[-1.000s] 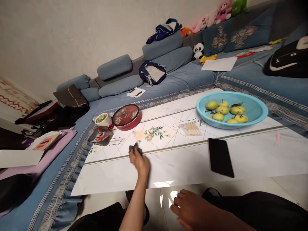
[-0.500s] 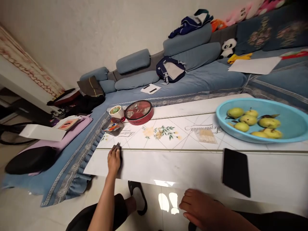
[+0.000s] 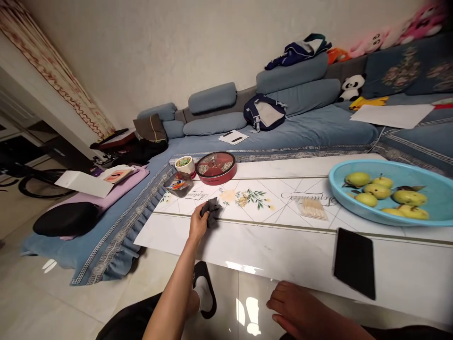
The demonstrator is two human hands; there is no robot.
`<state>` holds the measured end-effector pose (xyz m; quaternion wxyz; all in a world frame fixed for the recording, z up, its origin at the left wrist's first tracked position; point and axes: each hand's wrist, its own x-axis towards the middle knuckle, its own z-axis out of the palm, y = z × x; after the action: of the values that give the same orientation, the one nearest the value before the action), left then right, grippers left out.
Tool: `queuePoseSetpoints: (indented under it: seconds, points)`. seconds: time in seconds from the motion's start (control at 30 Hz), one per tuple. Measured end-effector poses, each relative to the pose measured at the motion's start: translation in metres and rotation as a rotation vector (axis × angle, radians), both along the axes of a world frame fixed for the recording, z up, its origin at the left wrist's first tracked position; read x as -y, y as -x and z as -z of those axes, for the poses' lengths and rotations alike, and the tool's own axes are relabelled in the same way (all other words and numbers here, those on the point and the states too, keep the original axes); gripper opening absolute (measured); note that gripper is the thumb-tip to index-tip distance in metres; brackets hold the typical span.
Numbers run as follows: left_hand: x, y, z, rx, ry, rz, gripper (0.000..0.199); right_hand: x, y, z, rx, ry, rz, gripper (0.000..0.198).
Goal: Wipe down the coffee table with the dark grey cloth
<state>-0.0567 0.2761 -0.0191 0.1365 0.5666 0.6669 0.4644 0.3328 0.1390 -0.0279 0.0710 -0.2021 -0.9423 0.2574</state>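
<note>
And across goes the dark gray cloth (image 3: 213, 212), rightward from near the left end of the surface (image 3: 255, 242), now just beside the flower print (image 3: 243, 198)! My left grip (image 3: 198, 225) has it bunched tight. My right grip (image 3: 295, 304), by the near edge, fingers curled: wide or narrow, I can't tell.

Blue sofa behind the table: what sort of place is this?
Most likely a living room in a home. The long blue sofa stands along the wall, a plush panda sits on it, and the table holds a blue basket of fruit.
</note>
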Motion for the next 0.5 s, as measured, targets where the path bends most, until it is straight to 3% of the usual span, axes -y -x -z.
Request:
queuePoseSetpoints:
  seconds: [0.17, 0.23, 0.4, 0.5]
  points:
    - [-0.006, 0.011, -0.027, -0.113, -0.063, -0.036, 0.04, 0.001, 0.001, 0.005, -0.006, -0.03, 0.034, 0.019]
    - [-0.005, 0.029, -0.038, -0.111, -0.057, -0.077, 0.034, 0.002, -0.001, 0.008, 0.018, -0.044, 0.042, 0.019]
    - [0.03, 0.129, -0.069, -0.107, -0.035, -0.337, 0.049, 0.004, -0.008, 0.007, 0.095, -0.035, 0.053, 0.015]
    - [0.057, 0.174, -0.069, -0.15, 0.105, -0.454, 0.057, 0.004, -0.01, 0.01, 0.123, -0.052, 0.056, 0.016]
